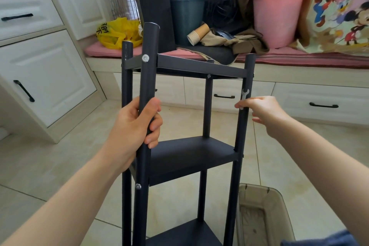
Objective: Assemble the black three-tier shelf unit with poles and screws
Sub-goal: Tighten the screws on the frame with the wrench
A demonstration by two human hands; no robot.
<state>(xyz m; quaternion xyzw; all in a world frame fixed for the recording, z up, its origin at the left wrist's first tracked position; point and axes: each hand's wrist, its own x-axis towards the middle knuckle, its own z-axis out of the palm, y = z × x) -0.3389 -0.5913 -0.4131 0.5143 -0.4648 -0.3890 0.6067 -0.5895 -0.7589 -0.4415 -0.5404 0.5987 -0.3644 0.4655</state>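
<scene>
Left hand (137,124) wrapped tight round the near-left pole (146,90), thumb over the front, fingers curled behind. Pole's long axis running almost straight up through the fist, tilting slightly rightward at its open top end. Above the left hand, a round silver screw head (145,58) seated where that pole meets the top shelf (199,66); below the wrist, a second screw (138,186) at the middle shelf (191,156).

Right hand (259,110) pinched on a small flat metal wrench (244,96), thumb and forefinger closed on its lower end, forked head pointing up. Wrench lying against the right-front pole (242,126), parallel to it, just left of the fingertips. No screw head seen under the wrench; nearest joints sit well above and well below the right hand, so probably a slide along the pole before any turning. Right hand clearly the nearer one to those right-side joints.

Shelf unit upright on the tiled floor (79,146), directly ahead, between both arms. Poles matte black, round, smooth tubes; shelves thin black sheet metal with folded lips; bottom shelf (189,231) partly cut off. Screws bright, domed. Translucent plastic bin (265,215) below the right forearm.
</scene>
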